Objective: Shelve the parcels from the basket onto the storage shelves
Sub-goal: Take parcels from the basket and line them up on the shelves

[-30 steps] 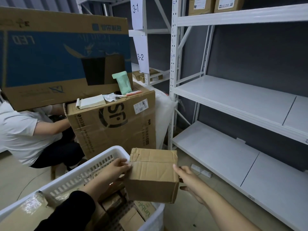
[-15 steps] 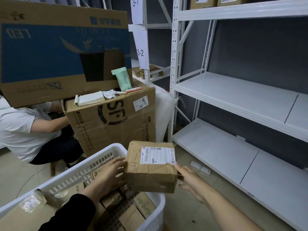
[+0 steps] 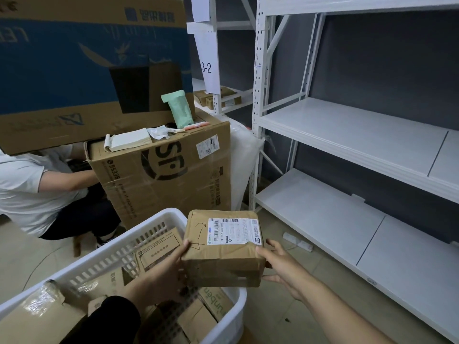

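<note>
One parcel (image 3: 223, 259) in two grips: left hand (image 3: 164, 276), right hand (image 3: 283, 266); basket (image 3: 231, 316) holds perhaps five more.

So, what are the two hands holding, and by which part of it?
A brown cardboard parcel, over a corner of the basket. The left hand grips its left side, thumb on top; the right hand holds its right side.
</note>
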